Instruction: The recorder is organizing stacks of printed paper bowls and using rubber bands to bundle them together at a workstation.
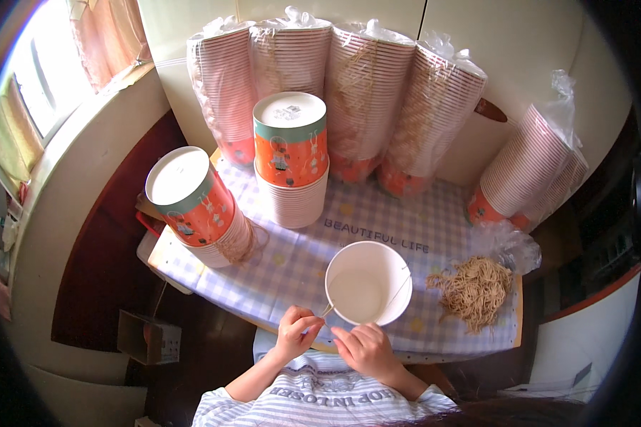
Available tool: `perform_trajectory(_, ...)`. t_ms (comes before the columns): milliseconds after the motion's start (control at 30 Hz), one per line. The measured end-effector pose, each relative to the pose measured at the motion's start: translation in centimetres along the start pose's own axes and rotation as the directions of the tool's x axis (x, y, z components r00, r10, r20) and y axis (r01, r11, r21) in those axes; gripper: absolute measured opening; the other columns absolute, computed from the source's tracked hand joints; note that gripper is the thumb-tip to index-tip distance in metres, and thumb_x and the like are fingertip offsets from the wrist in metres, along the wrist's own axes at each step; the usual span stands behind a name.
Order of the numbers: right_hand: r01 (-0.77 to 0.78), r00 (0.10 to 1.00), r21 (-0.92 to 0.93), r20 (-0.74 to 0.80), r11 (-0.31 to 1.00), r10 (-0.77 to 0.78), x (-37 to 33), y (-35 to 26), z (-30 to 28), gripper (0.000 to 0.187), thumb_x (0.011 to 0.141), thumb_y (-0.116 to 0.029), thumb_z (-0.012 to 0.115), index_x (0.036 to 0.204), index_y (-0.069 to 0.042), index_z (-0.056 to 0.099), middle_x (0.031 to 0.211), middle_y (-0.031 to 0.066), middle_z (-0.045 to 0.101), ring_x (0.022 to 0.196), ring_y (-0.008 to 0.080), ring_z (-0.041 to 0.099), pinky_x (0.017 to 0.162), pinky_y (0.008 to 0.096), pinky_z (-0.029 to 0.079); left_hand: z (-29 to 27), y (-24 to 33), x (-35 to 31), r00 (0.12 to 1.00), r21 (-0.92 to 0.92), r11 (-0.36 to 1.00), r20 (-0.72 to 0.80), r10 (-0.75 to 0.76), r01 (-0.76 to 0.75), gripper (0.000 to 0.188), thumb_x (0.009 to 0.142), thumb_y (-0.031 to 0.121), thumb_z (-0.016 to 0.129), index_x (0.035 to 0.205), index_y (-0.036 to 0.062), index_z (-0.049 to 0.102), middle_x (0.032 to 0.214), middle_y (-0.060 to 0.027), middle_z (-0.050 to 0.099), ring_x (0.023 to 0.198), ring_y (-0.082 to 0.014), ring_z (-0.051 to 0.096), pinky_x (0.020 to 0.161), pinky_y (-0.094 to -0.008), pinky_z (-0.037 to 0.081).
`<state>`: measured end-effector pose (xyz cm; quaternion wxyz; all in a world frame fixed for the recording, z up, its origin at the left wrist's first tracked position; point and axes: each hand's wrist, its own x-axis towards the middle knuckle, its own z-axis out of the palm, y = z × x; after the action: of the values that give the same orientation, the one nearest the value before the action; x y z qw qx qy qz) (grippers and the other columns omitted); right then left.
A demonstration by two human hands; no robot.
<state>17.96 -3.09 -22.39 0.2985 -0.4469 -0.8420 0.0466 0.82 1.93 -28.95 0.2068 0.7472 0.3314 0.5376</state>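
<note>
An open white paper bucket [356, 290] stands upright near the table's front edge, just beyond my hands. A thin pale cord [327, 311] shows at its near-left rim, and a fine strand crosses the inside by its right wall. My left hand [298, 334] is closed in a pinch at the cord, below the rim. Close beside it, my right hand [367, 350] has curled fingers, thumb and forefinger pointing toward the left fingertips. What lies between the right fingers is too small to make out. A loose heap of tan cords [477, 290] lies right of the bucket.
Two stacks of upturned orange-and-green buckets, a left stack [196, 203] and a middle stack [290, 156], stand on the checked tablecloth [263, 267]. Several plastic-wrapped bucket stacks [370, 92] line the back; wrapped buckets [527, 167] lean at right. A cardboard box [149, 338] sits below, left.
</note>
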Motion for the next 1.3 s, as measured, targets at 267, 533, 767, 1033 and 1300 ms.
perform_trajectory(267, -0.034, 0.997, -0.198, -0.070, 0.980, 0.021, -0.2, 0.9, 1.8, 0.009, 0.072, -0.013, 0.062, 0.081, -0.012, 0.060, 0.064, -0.0040, 0.051, 0.070, 0.0109, 0.052, 0.071, 0.0295, 0.035, 1.4, -0.4, -1.4, 0.989, -0.042, 0.988, 0.018, -0.147, 0.148, 0.021, 0.066, -0.005, 0.064, 0.083, 0.0064, 0.061, 0.078, -0.0083, 0.056, 0.069, -0.0232, 0.054, 0.056, -0.0296, 0.044)
perform_trajectory(533, -0.080, 0.996, -0.172, -0.057, 0.982, 0.071, -0.6, 1.3, 2.7, 0.015, 0.067, -0.011, 0.067, 0.079, -0.013, 0.060, 0.077, -0.0049, 0.056, 0.078, 0.0127, 0.054, 0.075, 0.0307, 0.035, 1.9, -0.8, -2.2, 0.806, -0.362, 0.721, 0.253, -0.535, 0.591, 0.012, 0.079, 0.004, 0.059, 0.091, 0.0032, 0.061, 0.083, -0.0048, 0.056, 0.072, -0.0115, 0.054, 0.058, -0.0227, 0.042)
perform_trajectory(767, -0.081, 0.994, -0.157, -0.091, 0.984, 0.067, -0.6, 1.4, 2.8, 0.016, 0.065, -0.011, 0.068, 0.080, -0.013, 0.061, 0.076, -0.0050, 0.057, 0.076, 0.0123, 0.055, 0.075, 0.0306, 0.035, 2.6, -0.5, -1.8, 0.674, -0.639, 0.313, 0.457, -0.580, 0.703, 0.012, 0.083, 0.006, 0.056, 0.093, -0.0005, 0.060, 0.096, -0.0041, 0.055, 0.079, -0.0087, 0.050, 0.068, -0.0211, 0.040)
perform_trajectory(1033, -0.115, 0.990, -0.168, -0.097, 0.979, 0.099, -0.9, 1.7, 3.1, 0.012, 0.066, -0.011, 0.067, 0.075, -0.012, 0.059, 0.073, -0.0045, 0.057, 0.074, 0.0120, 0.055, 0.070, 0.0309, 0.034, 3.1, -0.2, -1.7, 0.515, -0.674, -0.029, 0.590, -0.622, 0.738, 0.008, 0.082, 0.007, 0.058, 0.088, 0.0018, 0.060, 0.090, -0.0015, 0.056, 0.076, -0.0069, 0.048, 0.065, -0.0194, 0.036)
perform_trajectory(1300, -0.069, 0.997, -0.063, -0.029, 0.996, 0.068, -0.5, 1.9, 2.5, 0.009, 0.062, -0.007, 0.064, 0.066, -0.013, 0.057, 0.067, -0.0037, 0.056, 0.071, 0.0127, 0.054, 0.070, 0.0313, 0.035, 2.4, -0.5, 0.3, 0.389, -0.678, -0.191, 0.603, -0.696, 0.710, 0.010, 0.081, 0.013, 0.062, 0.087, 0.0052, 0.060, 0.077, 0.0030, 0.056, 0.062, -0.0045, 0.044, 0.056, -0.0183, 0.035)
